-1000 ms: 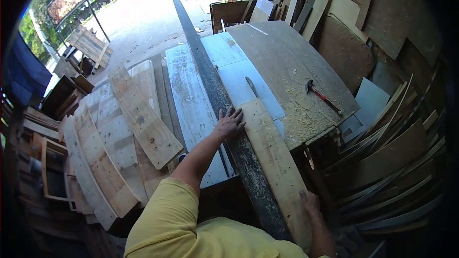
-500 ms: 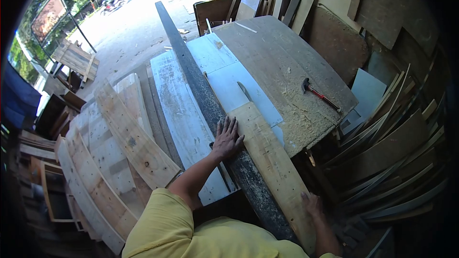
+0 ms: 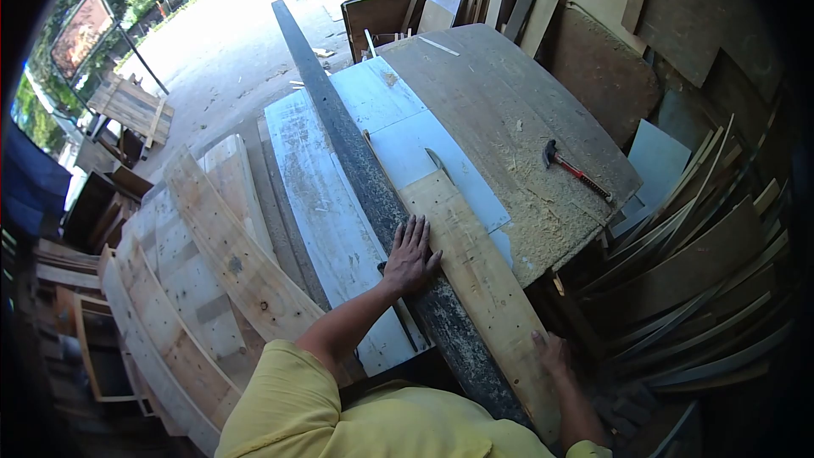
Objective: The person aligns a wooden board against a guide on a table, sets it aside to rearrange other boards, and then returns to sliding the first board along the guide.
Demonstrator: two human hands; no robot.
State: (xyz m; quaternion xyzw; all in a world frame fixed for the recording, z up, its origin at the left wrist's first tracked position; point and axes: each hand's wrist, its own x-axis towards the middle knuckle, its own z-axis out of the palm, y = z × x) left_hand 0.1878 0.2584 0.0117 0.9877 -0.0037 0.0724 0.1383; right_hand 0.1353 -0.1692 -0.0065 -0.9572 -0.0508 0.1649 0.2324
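Observation:
A long dark beam (image 3: 360, 170) runs from the far upper left down to the worker's body. My left hand (image 3: 411, 259) lies flat on it with the fingers spread, its fingertips near the left edge of a light wooden plank (image 3: 475, 280). This plank lies along the beam's right side. At the plank's near right edge is my right hand (image 3: 551, 352), with the thumb on top and the other fingers bent over or beside the edge. A curved blade-like piece (image 3: 436, 161) touches or lies near the plank's far end.
A red-handled hammer (image 3: 577, 171) lies on the sawdust-strewn board (image 3: 509, 110) to the right. White-painted boards (image 3: 314, 178) lie under the beam. Pale planks (image 3: 246, 263) are at the left. Many wood strips (image 3: 704, 288) stand at the right.
The view has shifted slightly. Both hands remain on the same wood, left on the beam and right at the plank's edge. The motorbike and rider on the road have gone from view.

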